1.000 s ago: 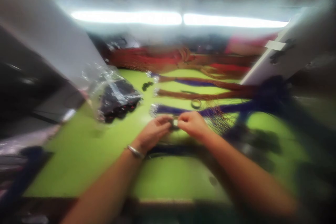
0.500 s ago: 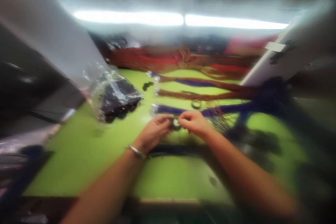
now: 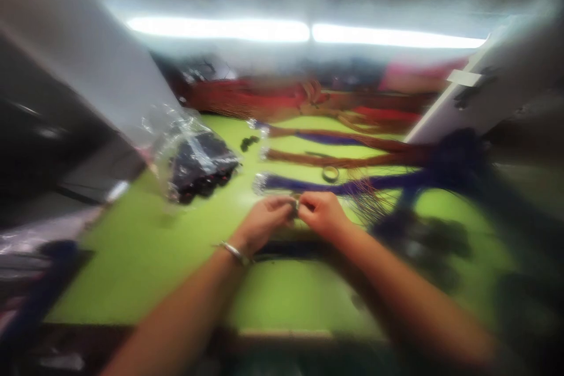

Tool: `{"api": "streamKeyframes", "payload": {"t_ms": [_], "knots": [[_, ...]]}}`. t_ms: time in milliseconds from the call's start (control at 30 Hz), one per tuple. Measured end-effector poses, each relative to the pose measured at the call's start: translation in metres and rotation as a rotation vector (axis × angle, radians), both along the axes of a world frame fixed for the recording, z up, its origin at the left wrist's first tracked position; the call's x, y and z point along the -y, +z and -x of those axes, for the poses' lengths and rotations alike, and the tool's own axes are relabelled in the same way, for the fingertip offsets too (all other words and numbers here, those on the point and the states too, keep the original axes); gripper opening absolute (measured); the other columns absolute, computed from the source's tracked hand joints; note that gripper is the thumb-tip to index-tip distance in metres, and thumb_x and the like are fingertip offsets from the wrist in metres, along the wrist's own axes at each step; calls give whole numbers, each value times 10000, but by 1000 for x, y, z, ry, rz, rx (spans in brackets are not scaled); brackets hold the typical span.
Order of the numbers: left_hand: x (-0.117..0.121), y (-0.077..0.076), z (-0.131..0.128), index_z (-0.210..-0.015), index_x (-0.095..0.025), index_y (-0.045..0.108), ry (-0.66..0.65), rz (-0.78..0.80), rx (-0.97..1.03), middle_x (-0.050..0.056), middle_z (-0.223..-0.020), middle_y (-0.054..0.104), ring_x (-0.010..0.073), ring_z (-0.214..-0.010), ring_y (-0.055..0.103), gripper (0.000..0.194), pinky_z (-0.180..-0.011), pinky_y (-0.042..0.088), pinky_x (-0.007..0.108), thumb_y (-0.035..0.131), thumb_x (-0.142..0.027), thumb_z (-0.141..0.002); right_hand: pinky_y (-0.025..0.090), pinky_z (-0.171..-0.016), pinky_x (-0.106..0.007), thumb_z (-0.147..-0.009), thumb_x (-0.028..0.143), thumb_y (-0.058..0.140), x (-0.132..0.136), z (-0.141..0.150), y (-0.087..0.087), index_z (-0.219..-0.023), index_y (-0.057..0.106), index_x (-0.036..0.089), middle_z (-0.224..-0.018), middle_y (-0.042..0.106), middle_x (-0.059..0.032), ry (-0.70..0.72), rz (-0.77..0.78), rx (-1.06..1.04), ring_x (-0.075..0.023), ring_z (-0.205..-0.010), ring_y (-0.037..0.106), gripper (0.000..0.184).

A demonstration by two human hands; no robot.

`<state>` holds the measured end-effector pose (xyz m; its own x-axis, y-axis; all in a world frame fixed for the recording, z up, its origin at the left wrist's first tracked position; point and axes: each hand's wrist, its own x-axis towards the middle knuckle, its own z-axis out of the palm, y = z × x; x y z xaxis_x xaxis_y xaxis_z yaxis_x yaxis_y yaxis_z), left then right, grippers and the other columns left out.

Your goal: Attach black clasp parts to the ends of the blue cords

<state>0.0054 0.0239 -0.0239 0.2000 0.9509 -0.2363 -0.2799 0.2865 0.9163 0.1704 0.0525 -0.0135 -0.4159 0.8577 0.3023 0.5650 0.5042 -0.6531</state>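
The view is blurred. My left hand (image 3: 263, 223), with a metal bangle on its wrist, and my right hand (image 3: 323, 213) meet over the green table (image 3: 145, 258). Both are pinched together on a small dark ring-like piece (image 3: 294, 205) that I cannot make out clearly. A bundle of purple cords (image 3: 343, 187) with metal ends lies just beyond the hands. A small ring (image 3: 330, 174) rests on the table behind my right hand.
A clear plastic bag of dark small parts (image 3: 196, 164) sits at the left. Brown cord bundles (image 3: 335, 160) and red cords (image 3: 273, 100) lie further back. Dark purple cords (image 3: 453, 164) pile at the right. White panels stand at both sides.
My hands have drawn closer together, so the small piece is now almost hidden between the fingers. The view has shifted slightly.
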Motion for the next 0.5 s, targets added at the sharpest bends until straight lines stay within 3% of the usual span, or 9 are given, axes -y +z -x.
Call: {"api": "streamKeyframes", "payload": {"t_ms": [167,300,400,500], "knots": [[2,2,-2,-901,-135,684,7,-22,-4,39,-753,641,89,-613,559,271,-575,430,202,730,-299,-690,303,-502,-196,-729,170,508,0,3,-1,-554,574,152,-512,525,25,-7,41,-37,-71,-493,399,188],[4,12,0,-986,-154,643,16,-100,131,64,-887,658,125,-699,605,341,-654,469,241,737,-284,-685,366,-538,-200,-740,195,513,-4,-5,23,-657,651,142,-590,607,-2,13,138,-128,-85,-539,475,169],[1,16,7,-1135,-168,573,50,-148,205,100,-983,656,149,-751,624,468,-698,489,277,711,-315,-713,411,-566,-217,-728,249,554,-8,-39,56,-741,684,152,-670,643,-17,-27,199,-195,-114,-613,539,163],[-5,16,19,-1052,-119,601,205,-88,116,79,-845,666,108,-668,606,378,-629,475,220,703,-274,-722,439,-604,-246,-698,328,633,-7,-104,84,-791,699,182,-762,666,-39,-53,261,-103,-138,-680,579,184]]}}
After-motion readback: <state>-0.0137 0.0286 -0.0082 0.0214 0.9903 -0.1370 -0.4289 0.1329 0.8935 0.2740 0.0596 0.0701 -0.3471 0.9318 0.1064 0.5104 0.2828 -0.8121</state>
